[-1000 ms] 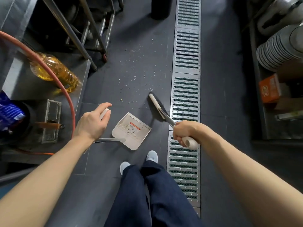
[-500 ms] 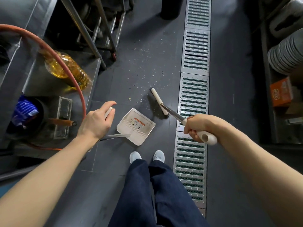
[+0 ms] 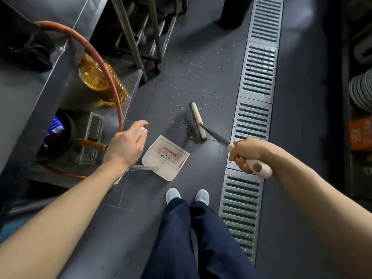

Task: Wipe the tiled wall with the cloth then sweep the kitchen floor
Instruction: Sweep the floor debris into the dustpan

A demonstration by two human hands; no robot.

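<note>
While gripped by right hand (image 3: 244, 153) curled round cream handle: long black-bristled broom (image 3: 198, 122), head down among pale crumbs (image 3: 193, 85) on dark tiled floor (image 3: 302, 117). Left hand (image 3: 124, 147) loosely clasping stem of white plastic dustpan (image 3: 166, 159), near broom. Risk: hard stroke scattering crumbs into slotted steel drain grate (image 3: 255, 115) or past pan lip.

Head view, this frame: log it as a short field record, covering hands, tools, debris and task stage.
left hand: grips the dustpan's upright handle
dustpan: white, on the floor, mouth toward the brush
right hand: grips the broom handle
broom head: bristles down on the floor, beside the drain grate
debris: pale crumbs scattered beyond the broom head
task stage: sweeping; no cloth in view
</note>
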